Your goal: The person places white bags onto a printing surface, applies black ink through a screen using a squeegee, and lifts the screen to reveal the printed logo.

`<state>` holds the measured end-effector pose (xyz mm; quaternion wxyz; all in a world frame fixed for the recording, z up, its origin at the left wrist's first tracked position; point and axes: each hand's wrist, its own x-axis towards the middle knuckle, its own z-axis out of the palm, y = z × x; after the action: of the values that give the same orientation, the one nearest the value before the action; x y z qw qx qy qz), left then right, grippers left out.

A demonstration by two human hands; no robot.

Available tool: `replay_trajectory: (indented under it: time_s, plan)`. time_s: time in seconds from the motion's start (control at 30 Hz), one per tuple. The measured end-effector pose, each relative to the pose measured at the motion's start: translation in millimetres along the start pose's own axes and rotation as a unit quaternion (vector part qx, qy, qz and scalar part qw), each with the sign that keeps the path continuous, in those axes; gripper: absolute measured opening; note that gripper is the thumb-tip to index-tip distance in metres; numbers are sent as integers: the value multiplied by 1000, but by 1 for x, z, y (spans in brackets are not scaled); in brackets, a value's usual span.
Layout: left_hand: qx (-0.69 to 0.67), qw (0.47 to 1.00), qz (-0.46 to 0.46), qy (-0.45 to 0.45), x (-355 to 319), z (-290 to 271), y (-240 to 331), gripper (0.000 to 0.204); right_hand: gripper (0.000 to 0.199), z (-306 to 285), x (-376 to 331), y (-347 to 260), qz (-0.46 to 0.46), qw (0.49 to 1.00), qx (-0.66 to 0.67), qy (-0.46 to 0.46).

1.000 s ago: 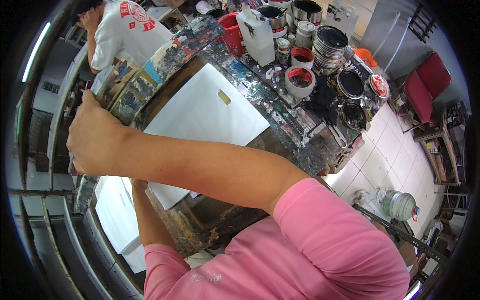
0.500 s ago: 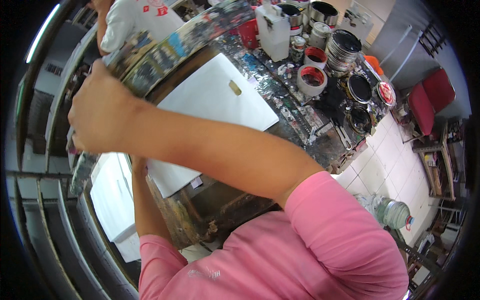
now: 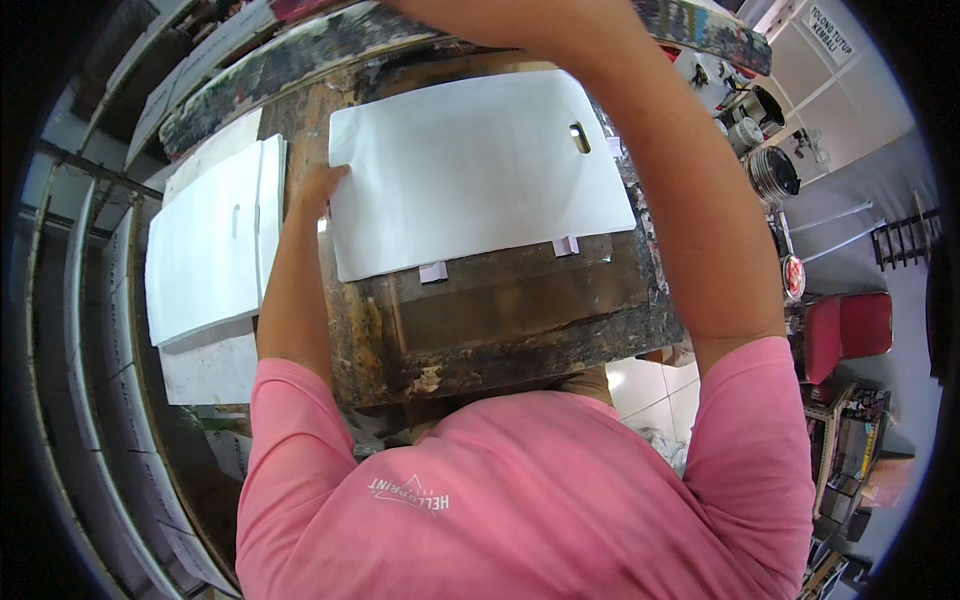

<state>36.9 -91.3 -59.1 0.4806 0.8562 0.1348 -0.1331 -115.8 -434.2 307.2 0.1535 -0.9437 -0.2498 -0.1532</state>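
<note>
A flat white bag [image 3: 470,170] with an oval handle hole near its right end lies on the stained work board [image 3: 520,310]. My left hand [image 3: 322,188] is closed at the bag's left edge, its thumb on top. My right arm reaches across the upper right to the far side. There my right hand [image 3: 480,18] is by the paint-smeared frame bar [image 3: 330,62], partly cut off by the picture's upper edge. Its fingers do not show. Left of my left arm is a stack of similar white bags [image 3: 205,245].
Small pale tabs [image 3: 433,272] stick out under the bag's near edge. Paint cans [image 3: 770,175] stand at the far right. A red chair [image 3: 848,325] is beyond them. Metal rack rails [image 3: 85,300] run along the left.
My view has swung left and down over the board. My right hand has gone from the left side to the far edge. The bag's left end and my left hand now show.
</note>
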Motion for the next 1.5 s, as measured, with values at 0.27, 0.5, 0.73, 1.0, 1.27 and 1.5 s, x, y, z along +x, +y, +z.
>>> replay_trajectory:
  time_s: [0.27,0.5,0.73,1.0,1.27,1.5]
  plan:
    - [27,997,63,30,-37,1,21,44,54,18,20,-19,96,990,-85,66]
    - [68,993,93,19,-24,18,33,47,56,-13,4,-17,88,995,22,49]
    - [109,984,113,85,-41,5,23,56,52,14,21,-27,123,990,-63,16]
    - [375,913,93,133,-20,27,15,65,52,-9,10,-17,63,998,2,10]
    - [371,887,177,210,-72,10,30,109,54,11,17,2,7,992,-43,122]
    - [-489,806,333,-9,-272,-31,91,81,55,75,-43,8,-43,968,-104,223]
